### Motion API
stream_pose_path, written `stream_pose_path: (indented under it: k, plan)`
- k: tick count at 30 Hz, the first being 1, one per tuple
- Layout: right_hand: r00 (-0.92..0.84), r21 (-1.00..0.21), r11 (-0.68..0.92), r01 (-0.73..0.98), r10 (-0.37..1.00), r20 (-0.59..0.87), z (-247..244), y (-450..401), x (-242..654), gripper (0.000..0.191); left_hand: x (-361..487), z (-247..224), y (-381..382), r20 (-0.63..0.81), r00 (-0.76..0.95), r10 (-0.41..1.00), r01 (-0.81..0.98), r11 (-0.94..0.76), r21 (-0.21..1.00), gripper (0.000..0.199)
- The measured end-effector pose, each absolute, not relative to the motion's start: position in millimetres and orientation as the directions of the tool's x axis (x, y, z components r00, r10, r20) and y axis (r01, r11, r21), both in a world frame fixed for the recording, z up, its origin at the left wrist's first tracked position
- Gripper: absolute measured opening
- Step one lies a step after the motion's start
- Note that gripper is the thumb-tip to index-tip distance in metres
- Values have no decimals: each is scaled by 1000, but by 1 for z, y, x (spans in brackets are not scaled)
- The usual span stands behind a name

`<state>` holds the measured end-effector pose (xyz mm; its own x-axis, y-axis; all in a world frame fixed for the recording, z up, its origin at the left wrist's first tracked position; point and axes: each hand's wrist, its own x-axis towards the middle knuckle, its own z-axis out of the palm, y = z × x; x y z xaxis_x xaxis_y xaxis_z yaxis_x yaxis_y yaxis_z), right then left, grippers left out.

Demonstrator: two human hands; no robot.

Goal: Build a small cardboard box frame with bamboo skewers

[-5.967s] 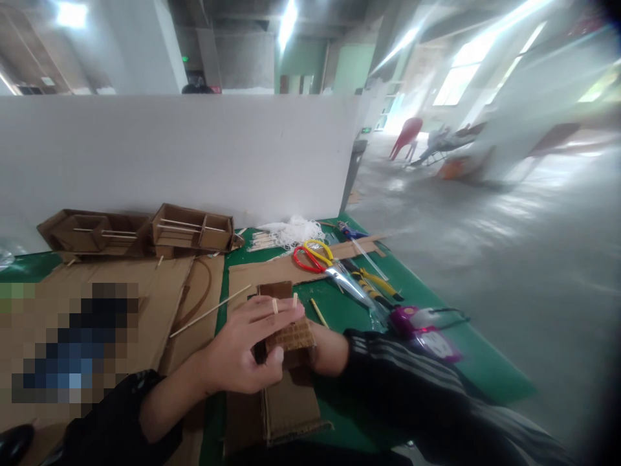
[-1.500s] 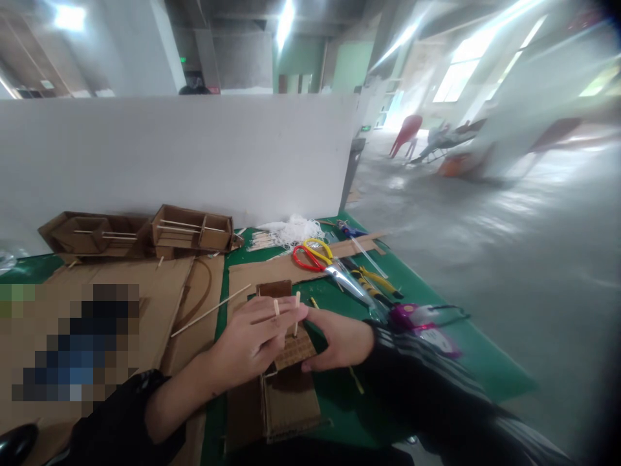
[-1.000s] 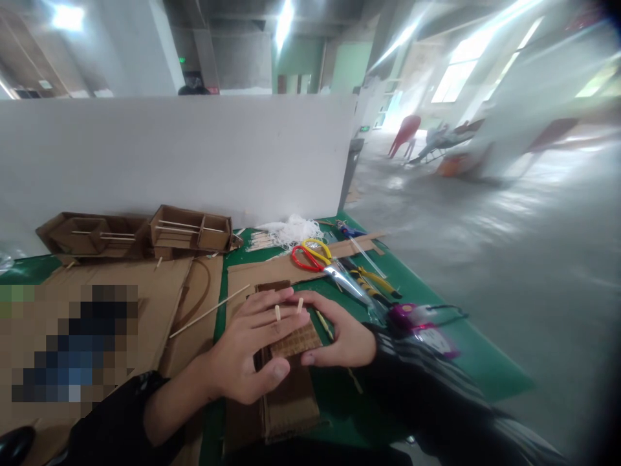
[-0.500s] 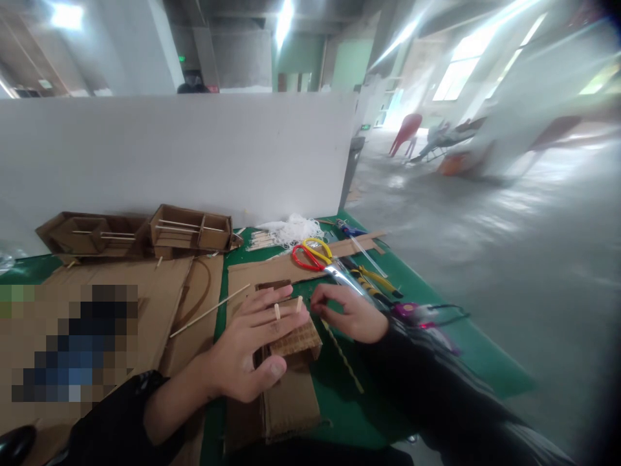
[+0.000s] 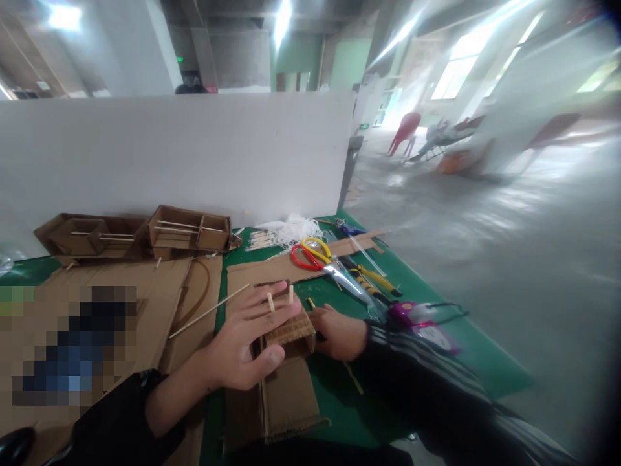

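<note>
My left hand (image 5: 247,343) lies with its fingers spread over a small corrugated cardboard box (image 5: 291,329), thumb apart. Two thin wooden sticks (image 5: 291,294) poke up between its fingers. Under the box is a longer cardboard piece (image 5: 291,398) with a ragged near edge. My right hand (image 5: 339,332) is low against the box's right side, fingers curled inward and their tips partly hidden. It crosses a twisted yellow strand (image 5: 356,378), whose ends show on both sides of the hand. Whether the fingers grip that strand cannot be made out.
Scissors with red and yellow handles (image 5: 334,272), pliers (image 5: 378,279) and a purple-and-white tool (image 5: 420,317) lie to the right. White string (image 5: 295,230) and sticks sit behind. Cardboard trays (image 5: 189,230) stand back left. A white partition (image 5: 184,155) borders the green table (image 5: 485,359).
My right hand has moved down and slightly left, from above the table to the box's side. My left hand stays on the box, shifted only slightly in view.
</note>
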<state>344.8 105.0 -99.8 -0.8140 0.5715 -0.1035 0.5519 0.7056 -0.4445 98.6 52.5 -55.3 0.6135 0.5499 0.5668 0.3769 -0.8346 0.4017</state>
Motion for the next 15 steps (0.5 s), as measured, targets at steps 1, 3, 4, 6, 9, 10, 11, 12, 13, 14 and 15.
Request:
stream_pose_path:
  k: [1,3,4,6,9,10,11,12,13,14,15]
  plan:
    - [-814,-448,703,553,571,-107,-100,105,345,12,98,-55,53,566,609,555,380,-831,405,58]
    - [-809,-456,694,557,577,-112,-100,103,343,12,98,-56,53,563,605,563,386,-826,410,58]
    - [-807,-460,691,558,580,-108,-99,102,343,12,97,-57,53,558,606,567,390,-823,413,58]
    - [-802,-471,683,558,590,-94,-98,99,341,10,97,-60,53,545,617,568,395,-822,410,58]
    - [-788,-495,669,554,613,-53,-90,98,341,8,99,-65,53,525,638,563,402,-825,397,60]
    - [-780,-504,663,553,625,-34,-85,99,342,9,99,-67,53,520,643,562,403,-826,393,60]
    - [-769,-512,656,554,639,-13,-79,99,344,9,100,-68,53,516,646,562,405,-826,393,60]
    - [-754,-518,648,558,657,10,-72,99,347,10,100,-68,53,514,647,564,406,-825,394,60]
    - [-730,-522,637,567,682,38,-63,99,354,10,100,-68,53,513,648,564,404,-825,396,59]
    - [-699,-521,624,583,711,69,-54,98,363,9,100,-68,54,512,647,565,402,-823,401,58]
    - [-655,-516,605,606,748,108,-45,97,377,8,100,-68,54,509,647,568,400,-821,407,58]
